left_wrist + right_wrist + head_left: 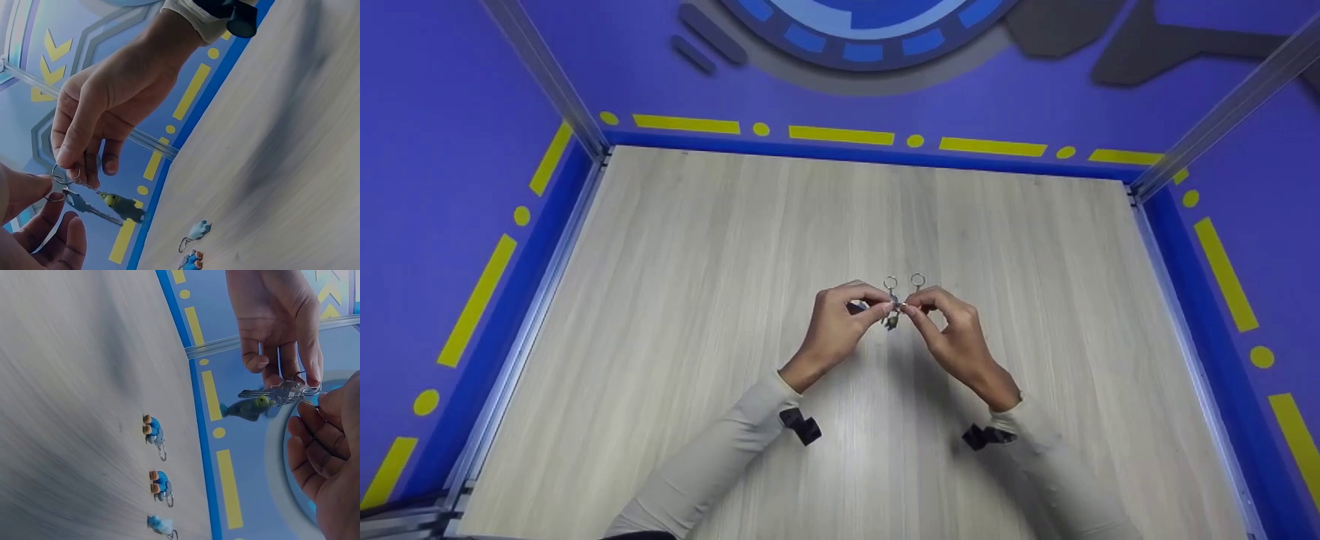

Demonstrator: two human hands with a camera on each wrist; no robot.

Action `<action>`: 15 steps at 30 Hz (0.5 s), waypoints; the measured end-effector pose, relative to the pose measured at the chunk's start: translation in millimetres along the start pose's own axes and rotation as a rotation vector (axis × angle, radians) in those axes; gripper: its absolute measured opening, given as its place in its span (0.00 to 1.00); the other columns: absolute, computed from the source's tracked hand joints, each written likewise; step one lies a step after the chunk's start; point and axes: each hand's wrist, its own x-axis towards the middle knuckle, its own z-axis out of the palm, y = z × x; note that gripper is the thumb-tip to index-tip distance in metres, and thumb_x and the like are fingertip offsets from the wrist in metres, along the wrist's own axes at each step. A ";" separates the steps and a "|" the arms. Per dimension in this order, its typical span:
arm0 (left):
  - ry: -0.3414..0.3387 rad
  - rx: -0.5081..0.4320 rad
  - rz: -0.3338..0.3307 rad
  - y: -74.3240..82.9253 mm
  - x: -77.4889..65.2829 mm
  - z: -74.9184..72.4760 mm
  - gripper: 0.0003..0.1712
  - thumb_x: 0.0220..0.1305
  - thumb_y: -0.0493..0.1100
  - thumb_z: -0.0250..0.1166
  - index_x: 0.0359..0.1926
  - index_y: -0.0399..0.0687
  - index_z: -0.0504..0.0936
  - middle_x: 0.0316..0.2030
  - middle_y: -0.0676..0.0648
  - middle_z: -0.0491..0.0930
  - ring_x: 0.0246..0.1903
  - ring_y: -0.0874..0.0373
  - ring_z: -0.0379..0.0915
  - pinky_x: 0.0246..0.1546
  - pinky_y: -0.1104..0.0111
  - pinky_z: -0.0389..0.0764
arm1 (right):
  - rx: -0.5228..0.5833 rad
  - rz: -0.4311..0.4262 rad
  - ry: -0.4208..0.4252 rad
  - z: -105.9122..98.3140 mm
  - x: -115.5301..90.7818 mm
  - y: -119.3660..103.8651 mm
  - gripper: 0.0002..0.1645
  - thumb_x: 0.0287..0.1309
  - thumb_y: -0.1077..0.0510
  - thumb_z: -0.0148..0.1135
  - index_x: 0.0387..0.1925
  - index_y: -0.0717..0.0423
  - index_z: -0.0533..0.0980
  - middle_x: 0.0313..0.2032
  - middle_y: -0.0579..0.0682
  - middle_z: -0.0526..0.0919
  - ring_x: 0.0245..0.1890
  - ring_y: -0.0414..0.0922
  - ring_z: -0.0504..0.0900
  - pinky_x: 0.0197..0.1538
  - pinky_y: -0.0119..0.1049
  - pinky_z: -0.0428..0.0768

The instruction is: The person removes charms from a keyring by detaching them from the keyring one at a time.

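Between both hands hang a metal key (90,209) and a small figure charm (122,206) with a yellow-green head and dark body, on a short chain. Thin metal rings (66,175) join at the fingertips. My left hand (844,319) pinches a ring with thumb and forefinger. Opposite it, my right hand (958,337) also pinches a ring, its fingertips almost meeting the left ones. Which ring each hand holds is partly hidden by the fingers. Key and charm dangle above the tabletop (735,247).
Several other keychain charms lie on the table: in the right wrist view, two blue figures (153,428) with orange-brown ends and a pale blue charm (161,525), each with a ring. Purple-blue walls (450,135) with yellow markings and metal rails (531,307) border the table.
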 end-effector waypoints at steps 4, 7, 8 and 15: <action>-0.003 -0.027 -0.030 -0.8 -0.6 -1.0 0.03 0.72 0.38 0.76 0.43 0.45 0.95 0.39 0.52 0.91 0.40 0.60 0.87 0.46 0.57 0.90 | 0.005 0.013 -0.002 -0.1 -1.8 1.0 0.08 0.68 0.74 0.71 0.41 0.61 0.83 0.40 0.53 0.89 0.40 0.48 0.87 0.51 0.27 0.82; -0.020 -0.003 -0.038 -1.9 -0.8 -2.4 0.02 0.72 0.37 0.76 0.43 0.44 0.94 0.40 0.50 0.91 0.39 0.61 0.86 0.45 0.56 0.90 | 0.009 0.004 0.000 0.0 -2.1 1.0 0.05 0.70 0.72 0.70 0.41 0.62 0.82 0.41 0.54 0.89 0.40 0.48 0.88 0.51 0.27 0.83; -0.027 0.012 -0.035 -2.4 -0.7 -2.9 0.02 0.72 0.36 0.75 0.43 0.44 0.94 0.40 0.49 0.91 0.39 0.61 0.86 0.44 0.56 0.90 | 0.007 -0.001 -0.002 -0.2 -1.9 0.9 0.03 0.72 0.70 0.70 0.42 0.63 0.82 0.41 0.54 0.89 0.40 0.48 0.88 0.51 0.28 0.83; -0.044 0.142 0.026 -1.5 0.5 -4.5 0.03 0.69 0.32 0.76 0.40 0.43 0.93 0.37 0.50 0.90 0.36 0.62 0.81 0.38 0.63 0.85 | -0.051 -0.094 -0.032 -0.8 2.5 -1.6 0.08 0.68 0.75 0.70 0.44 0.64 0.82 0.43 0.54 0.89 0.41 0.50 0.88 0.42 0.43 0.87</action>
